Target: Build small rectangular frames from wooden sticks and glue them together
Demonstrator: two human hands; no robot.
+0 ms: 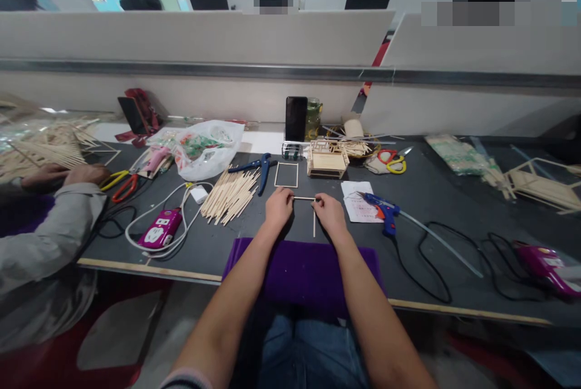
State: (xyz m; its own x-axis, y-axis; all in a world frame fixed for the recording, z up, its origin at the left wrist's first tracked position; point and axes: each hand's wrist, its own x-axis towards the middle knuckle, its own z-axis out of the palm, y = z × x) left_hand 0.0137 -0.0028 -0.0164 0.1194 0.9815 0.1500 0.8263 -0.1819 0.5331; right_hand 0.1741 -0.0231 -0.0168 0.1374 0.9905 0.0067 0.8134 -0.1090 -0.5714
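The left hand [279, 207] and right hand [330, 210] pinch opposite ends of 1 thin wooden stick [304, 198], just on the near side of the square stick frame [298, 175]. A 2nd stick [314, 224] runs bodyward from the right hand, which hides whether the 2 join; uneven pressure there could skew the angle. A careless right elbow could knock the blue glue gun [388, 216].

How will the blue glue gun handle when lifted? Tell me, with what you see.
The blue glue gun is probably stiff and fairly light, since its body looks like plastic. The pale glue stick reaching far out behind may sway or catch. The black cord trailing from its grip would likely drag.
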